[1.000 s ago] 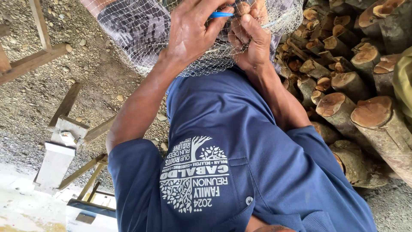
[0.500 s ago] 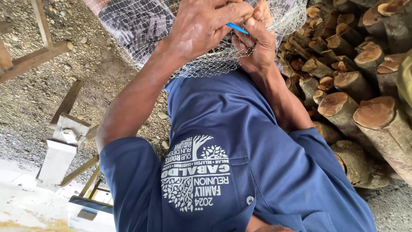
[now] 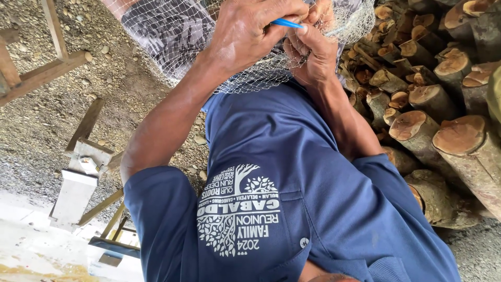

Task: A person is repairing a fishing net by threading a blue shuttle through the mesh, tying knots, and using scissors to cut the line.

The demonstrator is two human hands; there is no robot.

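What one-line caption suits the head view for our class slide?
Left hand holds a thin blue tool against white netting pinched by the right hand.

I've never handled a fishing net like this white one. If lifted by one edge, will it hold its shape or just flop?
Probably flop: the net sags in soft folds below the hands. It looks light for its spread, since the mesh is thin and see-through. It may snag easily, as the left hand and right hand pinch its strands beside a blue tool.
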